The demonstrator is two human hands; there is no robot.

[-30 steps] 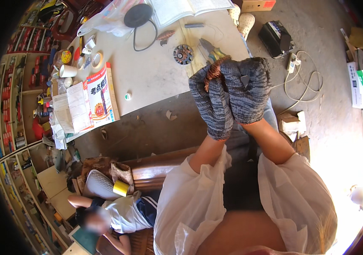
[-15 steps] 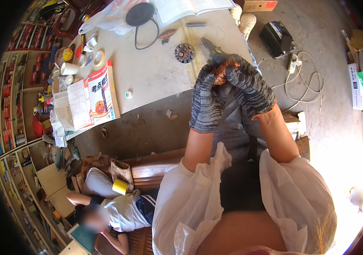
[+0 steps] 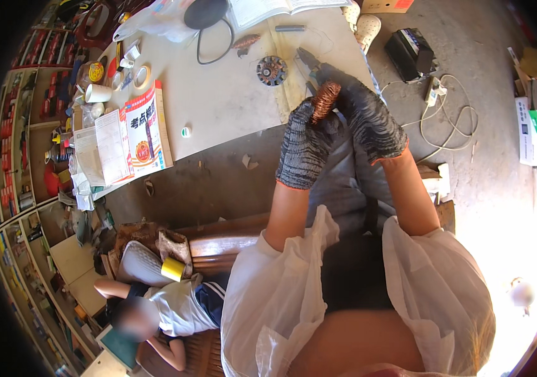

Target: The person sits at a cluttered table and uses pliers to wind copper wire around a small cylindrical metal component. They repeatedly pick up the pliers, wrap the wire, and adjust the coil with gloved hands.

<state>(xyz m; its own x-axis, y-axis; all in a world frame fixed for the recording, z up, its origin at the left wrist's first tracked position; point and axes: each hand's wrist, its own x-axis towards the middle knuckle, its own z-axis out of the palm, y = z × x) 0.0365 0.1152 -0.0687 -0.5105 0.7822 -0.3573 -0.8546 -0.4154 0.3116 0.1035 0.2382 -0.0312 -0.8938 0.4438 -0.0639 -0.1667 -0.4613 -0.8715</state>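
My left hand (image 3: 303, 144), in a grey-and-black striped knit glove with an orange cuff, is closed on a bundle of copper wire (image 3: 327, 100), whose rounded end sticks up. My right hand (image 3: 369, 119), gloved alike, stretches its fingers over the handle area of a pair of pliers (image 3: 308, 58) on the table; its palm side is hidden. The copper bundle lies close against the right hand's thumb side. Left of the pliers rests a round motor rotor (image 3: 272, 70) with copper windings and a dark slotted rim.
The pale table (image 3: 218, 100) also carries a thick book (image 3: 146, 129), a tape roll (image 3: 142, 77), a white cup (image 3: 98, 93), a black disc (image 3: 206, 14) and an open book (image 3: 268, 12). A person (image 3: 177, 308) lies on a bench at lower left. A black box (image 3: 410, 55) and cord (image 3: 460, 135) lie on the floor.
My right hand has moved off the copper bundle and stretched forward over the pliers. The bundle now stands more upright and more exposed in my left hand. The pliers have not visibly moved.
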